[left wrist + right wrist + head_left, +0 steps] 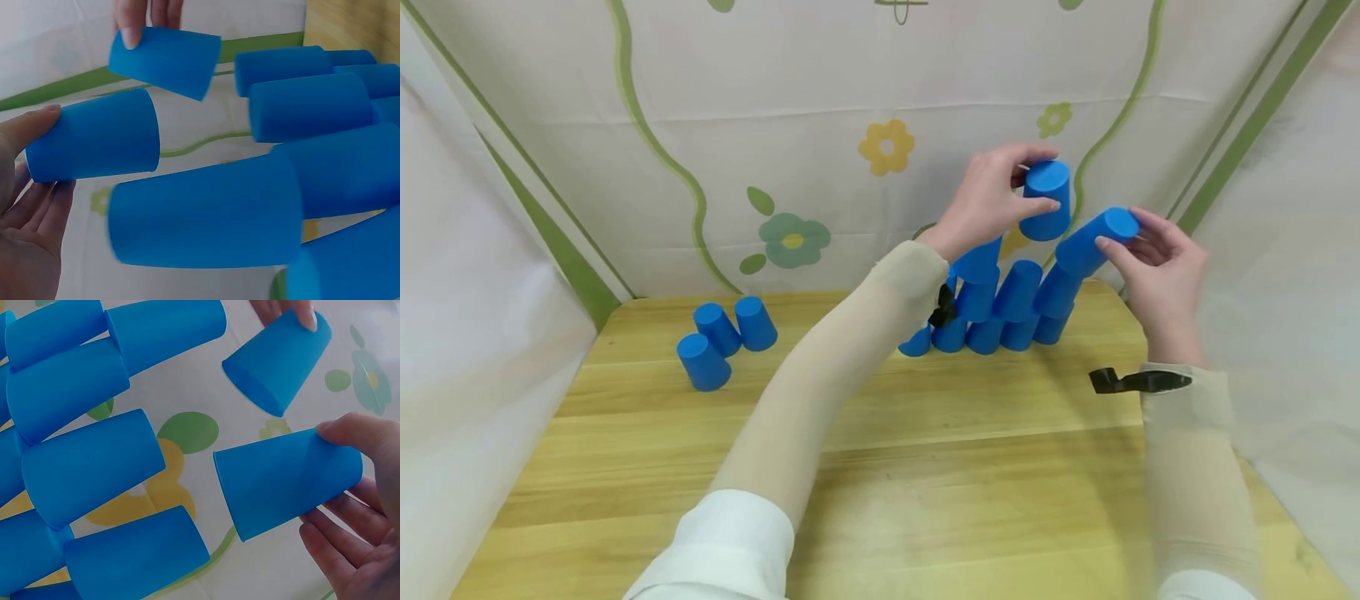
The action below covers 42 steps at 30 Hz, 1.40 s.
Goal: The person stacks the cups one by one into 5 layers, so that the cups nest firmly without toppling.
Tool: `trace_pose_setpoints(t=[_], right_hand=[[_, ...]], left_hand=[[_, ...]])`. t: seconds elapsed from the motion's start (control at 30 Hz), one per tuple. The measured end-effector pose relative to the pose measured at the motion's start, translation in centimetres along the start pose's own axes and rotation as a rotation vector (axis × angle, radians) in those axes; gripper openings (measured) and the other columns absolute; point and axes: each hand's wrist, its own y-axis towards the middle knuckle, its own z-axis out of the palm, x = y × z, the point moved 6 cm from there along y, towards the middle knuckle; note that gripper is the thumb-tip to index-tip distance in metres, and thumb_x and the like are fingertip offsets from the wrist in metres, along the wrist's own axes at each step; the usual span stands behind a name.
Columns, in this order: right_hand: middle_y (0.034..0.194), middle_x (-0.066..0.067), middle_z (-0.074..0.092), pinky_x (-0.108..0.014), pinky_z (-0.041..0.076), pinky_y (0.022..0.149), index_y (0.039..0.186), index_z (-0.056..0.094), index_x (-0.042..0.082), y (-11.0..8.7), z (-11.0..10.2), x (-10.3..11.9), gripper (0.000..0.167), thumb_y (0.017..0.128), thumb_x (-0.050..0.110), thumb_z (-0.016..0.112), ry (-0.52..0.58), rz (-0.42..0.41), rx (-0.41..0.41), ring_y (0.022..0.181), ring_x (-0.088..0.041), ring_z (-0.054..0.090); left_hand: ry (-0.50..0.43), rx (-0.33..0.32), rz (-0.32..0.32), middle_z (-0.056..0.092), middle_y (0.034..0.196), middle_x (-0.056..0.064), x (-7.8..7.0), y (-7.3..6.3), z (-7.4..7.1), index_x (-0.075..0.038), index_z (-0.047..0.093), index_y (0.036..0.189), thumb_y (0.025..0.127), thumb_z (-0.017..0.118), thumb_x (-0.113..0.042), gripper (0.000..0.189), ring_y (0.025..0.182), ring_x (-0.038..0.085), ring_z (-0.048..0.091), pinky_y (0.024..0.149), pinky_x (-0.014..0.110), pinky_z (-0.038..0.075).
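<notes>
My left hand (988, 200) pinches an upside-down blue cup (1047, 208) near its closed end, above the stack. The left wrist view shows thumb and fingers on opposite sides of that cup (94, 137). To its right, my right hand (1172, 271) grips another blue cup (1086, 243), tilted with its mouth toward the lower left. Both held cups hang apart from the stack in the right wrist view, where the right hand's cup (290, 484) is nearer. Below stand stacked upside-down blue cups (1018, 292) in rows; my left forearm hides the stack's left part.
Three upside-down blue cups (703, 364) stand grouped at the left of the wooden table (925, 475). A patterned white curtain (820, 83) hangs behind the table, and pale fabric (460, 292) encloses both sides.
</notes>
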Motion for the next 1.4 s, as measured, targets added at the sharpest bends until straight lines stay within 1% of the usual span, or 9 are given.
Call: trace_pose_setpoints(t=[0.17,0.37,0.6,0.73,0.83,1.03,1.1,1.27,1.4], right_hand=[[0.124,-0.006,0.069,-0.019,0.050,0.096,0.134,0.068,0.013,0.1,0.1,-0.2,0.057,0.080,0.017,0.089,-0.001,0.001,-0.003,0.108,-0.016,0.066],[0.128,-0.005,0.067,-0.021,0.049,0.098,0.135,0.067,0.015,0.4,0.5,-0.5,0.059,0.081,0.021,0.088,-0.052,0.010,0.002,0.110,-0.015,0.065],[0.134,-0.004,0.064,-0.025,0.048,0.101,0.139,0.064,0.018,0.9,1.7,-0.6,0.060,0.084,0.027,0.085,-0.128,0.023,0.060,0.114,-0.015,0.064],[0.135,-0.003,0.065,-0.025,0.049,0.100,0.140,0.064,0.020,1.0,2.4,-0.5,0.059,0.085,0.029,0.084,-0.191,0.003,0.091,0.114,-0.015,0.065],[0.133,-0.004,0.066,-0.025,0.050,0.099,0.141,0.064,0.021,1.0,2.8,-0.5,0.058,0.086,0.031,0.083,-0.229,-0.008,0.113,0.113,-0.014,0.065],[0.135,-0.003,0.065,-0.028,0.050,0.101,0.142,0.063,0.023,1.3,3.2,-1.2,0.058,0.088,0.035,0.081,-0.274,0.002,0.154,0.113,-0.015,0.064],[0.136,-0.004,0.064,-0.030,0.049,0.102,0.142,0.063,0.024,1.3,3.3,-1.4,0.057,0.089,0.036,0.080,-0.284,0.004,0.162,0.114,-0.016,0.064],[0.137,-0.004,0.063,-0.031,0.049,0.102,0.142,0.063,0.026,1.4,3.4,-1.4,0.056,0.089,0.037,0.079,-0.297,-0.006,0.170,0.115,-0.017,0.063],[0.138,-0.004,0.063,-0.032,0.049,0.103,0.142,0.062,0.026,1.4,3.5,-1.4,0.057,0.089,0.037,0.079,-0.293,0.000,0.178,0.115,-0.017,0.063]], left_hand=[[-0.013,0.002,-0.083,0.057,0.144,-0.002,2.2,-0.2,1.1,-0.013,0.051,0.149,0.091,0.080,-0.024,0.066,0.123,0.004,0.055,0.099,0.011,0.042],[0.015,-0.013,-0.128,0.058,0.142,-0.004,3.8,-0.7,1.4,-0.016,0.052,0.149,0.090,0.081,-0.026,0.066,0.124,0.005,0.055,0.098,0.012,0.043],[0.116,0.007,-0.144,0.061,0.137,-0.008,4.0,-0.9,1.5,-0.020,0.056,0.146,0.089,0.080,-0.035,0.063,0.120,0.009,0.055,0.093,0.014,0.046],[0.243,0.018,-0.129,0.061,0.138,-0.010,4.1,-1.2,1.7,-0.022,0.058,0.146,0.091,0.077,-0.042,0.061,0.120,0.007,0.055,0.105,0.019,0.034],[0.316,0.013,-0.112,0.061,0.139,-0.011,4.2,-1.4,1.9,-0.023,0.058,0.146,0.091,0.075,-0.046,0.062,0.121,0.006,0.055,0.110,0.026,0.027],[0.307,0.008,-0.131,0.061,0.138,-0.012,4.8,-1.5,2.4,-0.025,0.057,0.147,0.091,0.075,-0.047,0.064,0.120,0.006,0.055,0.109,0.025,0.030],[0.304,0.009,-0.142,0.061,0.138,-0.012,4.9,-1.6,2.4,-0.026,0.057,0.148,0.091,0.075,-0.047,0.063,0.121,0.006,0.054,0.110,0.025,0.029],[0.289,0.007,-0.153,0.062,0.136,-0.012,5.0,-1.6,2.3,-0.027,0.057,0.147,0.091,0.075,-0.047,0.063,0.122,0.005,0.055,0.113,0.027,0.026],[0.268,0.013,-0.155,0.063,0.134,-0.010,5.0,-1.6,2.0,-0.027,0.055,0.148,0.091,0.076,-0.046,0.063,0.120,0.006,0.056,0.111,0.027,0.030]])
